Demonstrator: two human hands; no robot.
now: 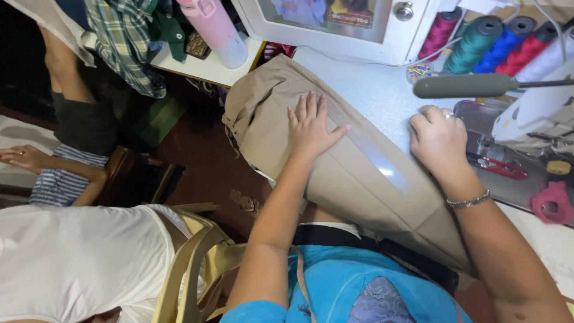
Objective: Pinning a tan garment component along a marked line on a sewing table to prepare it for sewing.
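Two hands, both mine, work a length of tan fabric [359,185] at a sewing table [382,90]. My left hand [311,127] lies flat and released on the cloth, fingers spread, palm pressing it down near the table's edge where the fabric bunches and drops toward the floor. My right hand [438,139] is curled into a loose fist at the far side of the cloth, knuckles up, just beside the metal bed of the white sewing machine [538,113]; whether it pinches anything I cannot tell. A silver bracelet [469,201] circles that wrist. A clear ruler [373,157] lies along the fabric between my two hands, running diagonally toward my body. The tan cloth spreads from the table top down across my lap, over my blue top [359,287].

Behind the machine stands a row of thread cones [502,45] in magenta, teal, blue, red and white. A pair of red-handled snips [499,167] rests on the machine bed, with a pink pincushion-like piece [553,203] near it. A pink bottle [216,30] stands on a white shelf at the far left of the table. A person in a white shirt [72,257] sits on a yellow plastic chair [197,263] to my left; another person's arm [54,167] shows beyond.
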